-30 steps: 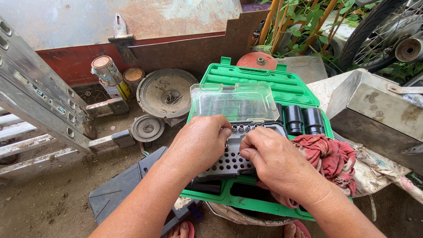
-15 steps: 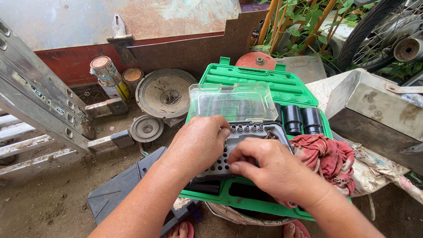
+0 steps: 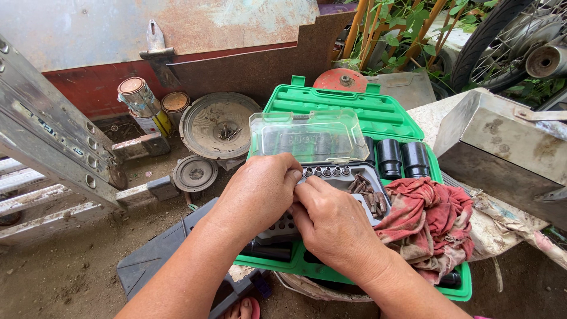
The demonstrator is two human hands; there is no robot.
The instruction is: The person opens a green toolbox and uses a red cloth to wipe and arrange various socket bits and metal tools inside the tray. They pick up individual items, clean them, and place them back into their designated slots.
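Bit box [image 3: 348, 183], small and grey with its clear lid [image 3: 310, 137] propped open, rests inside the green tool case [image 3: 378, 112]; my left hand [image 3: 260, 192] clasps its near-left edge to steady it, while my right hand [image 3: 333, 221] pinches among the sockets, contents unseen.

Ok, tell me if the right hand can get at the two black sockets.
Probably yes. The two black sockets stand uncovered in the green case just beyond the right hand; the red rag lies nearer and does not cover them.
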